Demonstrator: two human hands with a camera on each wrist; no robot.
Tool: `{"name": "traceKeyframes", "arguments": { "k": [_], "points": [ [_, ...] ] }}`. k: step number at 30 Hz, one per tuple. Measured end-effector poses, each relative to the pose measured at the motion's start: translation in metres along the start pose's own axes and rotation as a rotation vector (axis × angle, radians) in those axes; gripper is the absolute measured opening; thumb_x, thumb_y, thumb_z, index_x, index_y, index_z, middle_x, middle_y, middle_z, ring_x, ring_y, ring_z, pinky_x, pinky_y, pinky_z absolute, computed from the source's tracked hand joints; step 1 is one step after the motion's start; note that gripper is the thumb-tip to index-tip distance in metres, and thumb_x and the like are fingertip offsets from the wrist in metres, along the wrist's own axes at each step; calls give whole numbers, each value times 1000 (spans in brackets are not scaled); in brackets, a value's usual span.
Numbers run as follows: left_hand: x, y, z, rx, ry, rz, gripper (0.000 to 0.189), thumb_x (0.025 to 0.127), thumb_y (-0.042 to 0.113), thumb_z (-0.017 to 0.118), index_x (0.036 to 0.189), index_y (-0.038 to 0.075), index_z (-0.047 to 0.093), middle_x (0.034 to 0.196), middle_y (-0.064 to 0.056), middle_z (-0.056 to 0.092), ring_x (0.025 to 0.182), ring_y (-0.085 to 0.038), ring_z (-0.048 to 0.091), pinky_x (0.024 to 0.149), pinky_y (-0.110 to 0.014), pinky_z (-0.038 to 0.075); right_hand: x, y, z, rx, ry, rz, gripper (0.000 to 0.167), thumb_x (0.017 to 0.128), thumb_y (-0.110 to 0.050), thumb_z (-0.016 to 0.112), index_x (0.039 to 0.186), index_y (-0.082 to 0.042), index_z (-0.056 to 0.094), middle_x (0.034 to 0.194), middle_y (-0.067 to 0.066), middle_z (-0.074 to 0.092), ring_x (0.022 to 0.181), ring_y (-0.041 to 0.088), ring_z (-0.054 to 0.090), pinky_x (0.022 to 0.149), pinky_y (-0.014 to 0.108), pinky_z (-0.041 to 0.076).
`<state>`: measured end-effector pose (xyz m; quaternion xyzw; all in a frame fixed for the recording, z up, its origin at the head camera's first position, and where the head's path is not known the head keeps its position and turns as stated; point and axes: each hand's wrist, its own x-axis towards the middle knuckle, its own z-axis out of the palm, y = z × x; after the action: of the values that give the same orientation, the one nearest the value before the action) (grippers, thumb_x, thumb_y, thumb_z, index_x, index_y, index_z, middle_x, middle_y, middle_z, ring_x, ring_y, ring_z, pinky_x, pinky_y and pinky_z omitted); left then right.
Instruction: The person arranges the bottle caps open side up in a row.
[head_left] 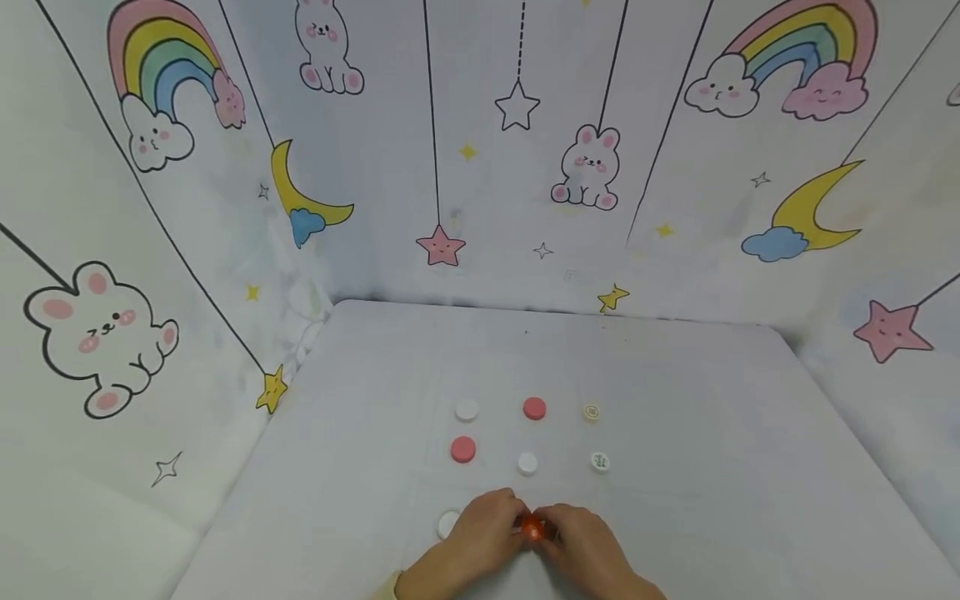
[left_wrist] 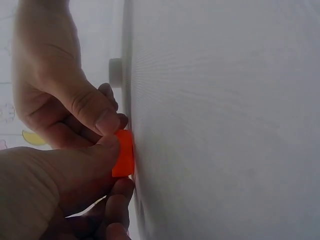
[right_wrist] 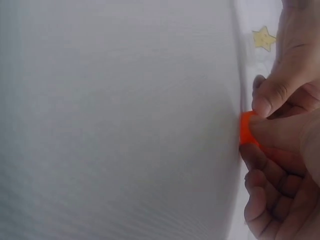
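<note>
Them: White walls [head_left: 495,179] in the head view, and a white table [head_left: 360,417]! What's drawn up there?
Me: Two rainbows [head_left: 168,50] [head_left: 813,33] and two yellow moons [head_left: 288,185] [head_left: 798,208]. And down low, here's the action: my left hand [head_left: 483,533] and my right hand [head_left: 588,542] meet at one orange cap [head_left: 532,530], both gripping it!

Them: How many others?
Me: Seven, count along! Two red caps [head_left: 535,408] [head_left: 462,450], three plain white caps [head_left: 467,410] [head_left: 528,463] [head_left: 447,523], the nearest partly hidden by my left hand, one yellowish cap [head_left: 592,412], and one marked cap [head_left: 600,462], white with dark squiggles.

Them: Over to the left wrist view!
Me: Everything's sideways here! Left thumb on the orange side, right thumb at its edge, a two-handed pinch. The cap is right down by the tabletop; touching or just above, I can't tell. One pale disc [left_wrist: 115,72] shows edge-on past my right hand.

Them: How will it handle?
Me: Light, I'd say, stiff plastic, not fragile, maybe slippery on that smooth wall. Pinch the sides!

Them: Right wrist view?
Me: My right thumb presses its side, my left thumb meets its edge, and one yellow star [right_wrist: 263,38] sits behind!
</note>
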<state>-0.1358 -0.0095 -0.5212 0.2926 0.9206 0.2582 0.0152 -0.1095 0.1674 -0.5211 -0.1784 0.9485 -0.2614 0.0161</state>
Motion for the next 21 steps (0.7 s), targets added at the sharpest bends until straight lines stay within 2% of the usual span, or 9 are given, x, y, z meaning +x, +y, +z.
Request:
{"name": "traceKeyframes", "arguments": {
  "k": [7,13,18,21],
  "points": [
    [-3,1,-3,16,17,11,16,76,24,82,89,15,77,71,11,56,64,0,47,61,-16,40,0,-4,-3,-7,-8,-19,21,78,-19,81,97,-12,72,75,-15,59,62,-2,44,57,23,41],
    [-2,-1,-3,35,23,29,22,76,26,81,94,15,75,72,11,55,64,-1,47,61,-16,40,-4,-6,-12,-29,22,-20,28,77,-16,81,102,-8,73,74,-14,60,65,-1,48,61,26,46],
    [4,3,-8,17,57,41,23,77,25,80,97,17,73,77,10,58,70,-2,51,64,-17,42,-10,-4,-24,-15,64,48,31,77,-15,81,106,-12,72,78,-19,59,67,0,48,61,24,43],
    [11,9,-10,17,76,88,22,78,25,80,97,18,73,80,9,61,73,-4,54,64,-16,42,-14,-2,-29,-16,93,88,32,76,-15,82,106,-15,72,81,-20,59,69,1,49,61,23,42]
  ]
}}
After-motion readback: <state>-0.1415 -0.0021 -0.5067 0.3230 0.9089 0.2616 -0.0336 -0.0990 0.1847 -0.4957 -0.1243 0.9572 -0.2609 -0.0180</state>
